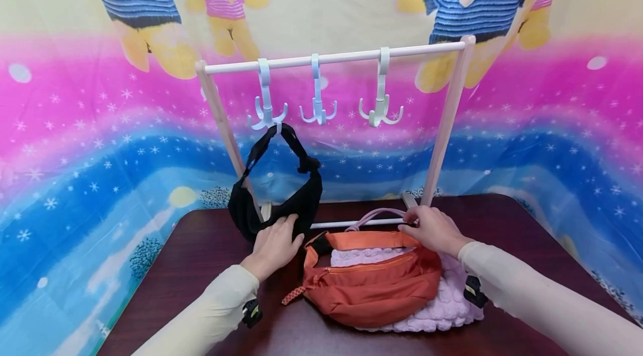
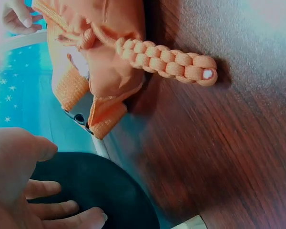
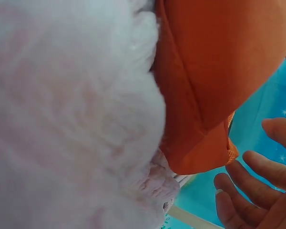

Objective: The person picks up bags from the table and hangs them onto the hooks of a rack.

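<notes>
A printed cloth backdrop (image 1: 100, 138) takes up the most room, and before it spreads a dark wooden table (image 1: 201, 250) on which a pale wooden rack (image 1: 443, 127) stands upright. The orange bag (image 1: 377, 289) lies on the table before the rack, resting over part of a puffy pink bag (image 1: 454, 300), which shows mostly at its right side. The black bag (image 1: 307, 200) hangs by its strap at the rack's left end. Judged from how things lie, the black bag is already up, while the orange and pink ones are not. The left hand (image 1: 275, 247) lies at the black bag's body with fingers extended and thumb apart, gripping nothing; whether it presses the cloth is hard to tell. The right hand (image 1: 436, 229) is by the orange bag's right end, its fingers loosely spread rather than closed round the strap. Of three pale hooks on the rail, the left hook (image 1: 265, 102) bears the black strap; the middle hook (image 1: 317, 94) and right hook (image 1: 382, 94) carry no bag. Smallest is the orange bag's braided pull (image 2: 167, 59), lying over the tabletop.
</notes>
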Demonstrator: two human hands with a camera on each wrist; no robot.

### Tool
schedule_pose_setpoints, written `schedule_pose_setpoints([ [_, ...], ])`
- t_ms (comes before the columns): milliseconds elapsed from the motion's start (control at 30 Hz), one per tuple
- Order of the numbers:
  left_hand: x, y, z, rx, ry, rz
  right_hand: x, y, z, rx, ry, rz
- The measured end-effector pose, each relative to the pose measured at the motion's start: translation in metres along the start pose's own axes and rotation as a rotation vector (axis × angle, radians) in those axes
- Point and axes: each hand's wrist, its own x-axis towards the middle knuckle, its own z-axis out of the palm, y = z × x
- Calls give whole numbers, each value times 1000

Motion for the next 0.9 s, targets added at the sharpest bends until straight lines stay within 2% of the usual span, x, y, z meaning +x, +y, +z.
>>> schedule_pose_setpoints([
  [167, 0, -1, 2, 4, -21, -9, 0, -1, 1, -1, -12, -11],
  [400, 3, 6, 5, -1, -49, 0, -1, 0, 3, -12, -26, -12],
  [900, 5, 16, 11, -9, -61, 29, -1, 1, 9, -42, -56, -4],
])
